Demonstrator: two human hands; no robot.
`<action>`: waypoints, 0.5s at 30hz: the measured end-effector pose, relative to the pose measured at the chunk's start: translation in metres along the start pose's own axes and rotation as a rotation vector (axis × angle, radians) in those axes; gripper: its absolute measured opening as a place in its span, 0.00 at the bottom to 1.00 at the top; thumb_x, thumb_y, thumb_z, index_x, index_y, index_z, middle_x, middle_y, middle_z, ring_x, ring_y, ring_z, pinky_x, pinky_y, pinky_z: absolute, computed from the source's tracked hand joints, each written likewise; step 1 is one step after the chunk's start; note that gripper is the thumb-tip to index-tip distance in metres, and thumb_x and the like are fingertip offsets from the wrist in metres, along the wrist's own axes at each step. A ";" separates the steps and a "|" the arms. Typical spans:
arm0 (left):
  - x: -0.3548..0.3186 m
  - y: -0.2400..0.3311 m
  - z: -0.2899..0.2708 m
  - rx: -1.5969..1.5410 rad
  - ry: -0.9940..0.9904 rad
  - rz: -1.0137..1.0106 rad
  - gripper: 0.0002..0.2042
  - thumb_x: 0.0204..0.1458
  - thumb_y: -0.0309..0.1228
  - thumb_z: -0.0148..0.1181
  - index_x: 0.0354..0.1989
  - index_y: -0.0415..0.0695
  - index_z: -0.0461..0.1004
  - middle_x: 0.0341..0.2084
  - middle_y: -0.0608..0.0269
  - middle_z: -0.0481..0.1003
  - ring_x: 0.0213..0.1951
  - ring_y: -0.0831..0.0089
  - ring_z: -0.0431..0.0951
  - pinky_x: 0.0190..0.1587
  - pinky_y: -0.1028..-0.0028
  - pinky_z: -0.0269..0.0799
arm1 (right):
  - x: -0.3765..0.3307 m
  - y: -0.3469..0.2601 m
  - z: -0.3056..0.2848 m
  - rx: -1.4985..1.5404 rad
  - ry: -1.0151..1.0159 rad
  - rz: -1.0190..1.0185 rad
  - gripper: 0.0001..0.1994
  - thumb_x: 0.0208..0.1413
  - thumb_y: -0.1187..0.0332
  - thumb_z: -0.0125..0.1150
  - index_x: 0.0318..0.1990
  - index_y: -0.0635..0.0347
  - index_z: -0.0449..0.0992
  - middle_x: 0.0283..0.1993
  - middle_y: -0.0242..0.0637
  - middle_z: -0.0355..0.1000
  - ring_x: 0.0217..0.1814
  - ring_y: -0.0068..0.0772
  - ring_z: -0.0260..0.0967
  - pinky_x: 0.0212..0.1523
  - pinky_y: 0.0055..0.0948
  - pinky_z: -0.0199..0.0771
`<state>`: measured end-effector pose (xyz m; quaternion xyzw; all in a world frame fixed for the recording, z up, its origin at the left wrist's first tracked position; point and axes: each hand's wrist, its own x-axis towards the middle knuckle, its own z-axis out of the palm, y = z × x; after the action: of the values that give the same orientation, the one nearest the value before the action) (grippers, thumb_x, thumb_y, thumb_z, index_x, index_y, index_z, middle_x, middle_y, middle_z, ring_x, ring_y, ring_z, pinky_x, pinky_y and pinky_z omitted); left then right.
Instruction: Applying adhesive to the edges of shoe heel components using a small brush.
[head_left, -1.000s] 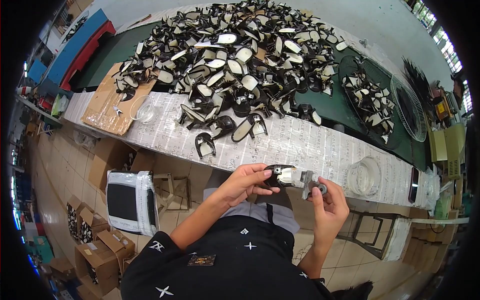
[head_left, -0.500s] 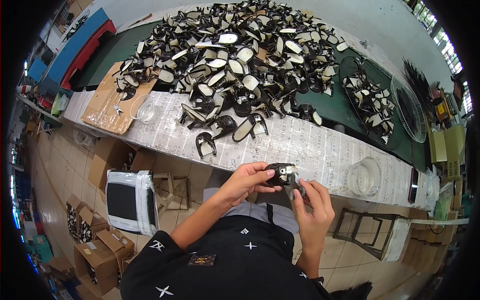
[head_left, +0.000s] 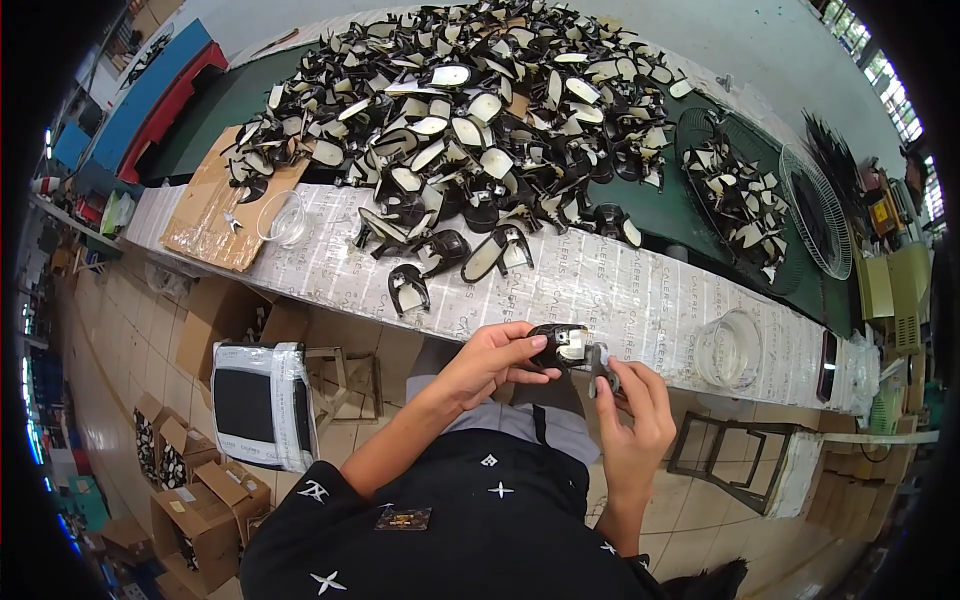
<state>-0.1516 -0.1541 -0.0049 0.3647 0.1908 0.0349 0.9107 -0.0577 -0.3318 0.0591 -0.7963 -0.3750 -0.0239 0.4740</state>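
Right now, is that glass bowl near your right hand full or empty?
Empty, as far as I can see: the bowl is clear, and the table's printed covering shows through it.

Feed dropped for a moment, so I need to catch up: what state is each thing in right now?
Left hand: closed on the black shoe part.
Black shoe part: held in front of the table edge.
Right hand: gripping a small grey tool.
Small grey tool: touching the shoe part.
Pile of shoe parts: heaped loose on the table.
Clear bowl: upright; contents unclear.
Cardboard sheet: lying flat.
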 end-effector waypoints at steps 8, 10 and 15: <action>0.001 -0.001 0.001 0.005 0.009 0.003 0.12 0.61 0.33 0.55 0.45 0.36 0.72 0.39 0.57 0.77 0.39 0.66 0.82 0.41 0.75 0.80 | -0.002 -0.001 0.010 0.044 -0.044 -0.020 0.14 0.49 0.80 0.66 0.45 0.63 0.78 0.43 0.40 0.70 0.35 0.30 0.73 0.30 0.25 0.78; 0.001 -0.001 0.001 0.007 0.011 0.006 0.12 0.60 0.33 0.55 0.45 0.36 0.72 0.39 0.57 0.77 0.39 0.66 0.82 0.41 0.75 0.80 | -0.002 0.003 0.009 -0.028 -0.017 -0.050 0.14 0.49 0.80 0.66 0.45 0.63 0.78 0.43 0.40 0.70 0.34 0.30 0.73 0.29 0.25 0.77; 0.001 -0.003 0.000 0.007 0.026 -0.004 0.12 0.60 0.33 0.55 0.45 0.36 0.72 0.38 0.57 0.77 0.39 0.67 0.82 0.41 0.75 0.80 | -0.004 0.007 0.006 -0.111 0.011 -0.058 0.13 0.50 0.79 0.66 0.45 0.63 0.78 0.44 0.40 0.70 0.31 0.29 0.73 0.27 0.26 0.76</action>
<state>-0.1506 -0.1557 -0.0069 0.3668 0.2036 0.0372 0.9070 -0.0580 -0.3319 0.0488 -0.8100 -0.3935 -0.0627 0.4302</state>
